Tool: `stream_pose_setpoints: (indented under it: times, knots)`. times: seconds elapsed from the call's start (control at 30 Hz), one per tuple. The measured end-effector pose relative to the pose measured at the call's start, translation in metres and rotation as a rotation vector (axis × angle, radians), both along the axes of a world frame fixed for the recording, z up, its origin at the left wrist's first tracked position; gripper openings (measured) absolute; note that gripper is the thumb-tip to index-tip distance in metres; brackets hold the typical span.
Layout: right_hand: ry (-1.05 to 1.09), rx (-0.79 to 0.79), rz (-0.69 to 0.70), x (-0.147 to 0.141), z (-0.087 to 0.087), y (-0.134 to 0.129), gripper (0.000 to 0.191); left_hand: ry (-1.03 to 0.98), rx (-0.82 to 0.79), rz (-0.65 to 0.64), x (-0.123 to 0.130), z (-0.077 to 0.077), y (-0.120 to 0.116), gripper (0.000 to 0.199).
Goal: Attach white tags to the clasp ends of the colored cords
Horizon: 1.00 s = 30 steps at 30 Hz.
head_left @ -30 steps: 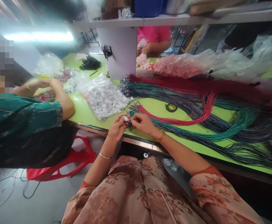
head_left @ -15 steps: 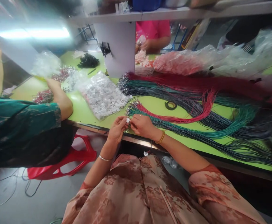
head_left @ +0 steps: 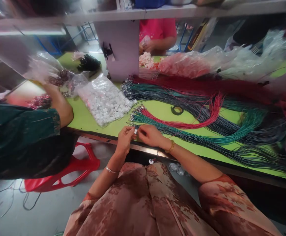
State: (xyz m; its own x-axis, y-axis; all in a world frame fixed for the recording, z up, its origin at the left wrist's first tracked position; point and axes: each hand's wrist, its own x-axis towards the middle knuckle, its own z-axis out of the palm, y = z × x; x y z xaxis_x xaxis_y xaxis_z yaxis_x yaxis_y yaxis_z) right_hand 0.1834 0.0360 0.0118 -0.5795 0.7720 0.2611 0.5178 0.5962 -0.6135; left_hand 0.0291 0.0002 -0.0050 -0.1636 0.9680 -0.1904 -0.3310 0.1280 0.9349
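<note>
At the near edge of the table, my left hand [head_left: 125, 139] pinches a small white plastic connector housing [head_left: 135, 131] between thumb and fingers. My right hand [head_left: 151, 135] is closed right beside it, fingertips at the housing's right side; whatever they grip is too small to make out. Just beyond both hands lie the metal-tipped ends of a red wire bundle [head_left: 172, 123], a green wire bundle [head_left: 182, 132] and a black wire bundle [head_left: 206, 144]. A clear bag of white connector housings [head_left: 108, 103] rests to the left of the wires.
A roll of black tape [head_left: 177, 110] lies among the wires. Larger dark red wires [head_left: 194, 86] stretch behind. At left, a co-worker's arm [head_left: 61, 106] reaches over the table above a red stool [head_left: 84, 165]. Someone in pink [head_left: 157, 32] sits opposite, below a shelf [head_left: 194, 12].
The view has shifted slightly. Both my hands stay together at the table edge, and the white connector housing has turned and sits lower between the fingers.
</note>
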Motion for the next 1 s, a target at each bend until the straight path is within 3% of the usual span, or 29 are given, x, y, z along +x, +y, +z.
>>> stream_pose_setpoints:
  times: [0.1, 0.2, 0.27, 0.4, 0.63, 0.83, 1.0]
  knots:
    - [-0.031, -0.079, -0.08, 0.009, 0.0, 0.029, 0.026, -0.01, -0.038, 0.01, -0.003, 0.001, 0.005, 0.021]
    - [-0.286, -0.031, -0.278, 0.016, -0.005, 0.058, 0.017, -0.034, -0.051, 0.021, -0.007, 0.005, 0.012, 0.021]
    - [-0.414, -0.022, -0.316, 0.017, -0.01, 0.069, 0.016, -0.034, -0.056, 0.019, -0.009, 0.007, 0.014, 0.021]
    - [-0.476, -0.009, -0.294, 0.017, -0.016, 0.071, 0.022, -0.039, -0.074, 0.022, -0.012, 0.004, 0.015, 0.021]
    - [-0.532, 0.028, -0.251, 0.015, -0.013, 0.069, 0.027, -0.07, -0.085, 0.011, -0.008, 0.002, 0.015, 0.022]
    - [-0.351, 0.022, -0.312, 0.021, -0.013, 0.068, 0.025, -0.095, -0.057, 0.004, -0.007, 0.006, 0.015, 0.023]
    - [0.082, -0.094, -0.156, 0.004, -0.009, 0.072, 0.02, -0.137, -0.036, -0.022, 0.0, 0.007, 0.015, 0.022]
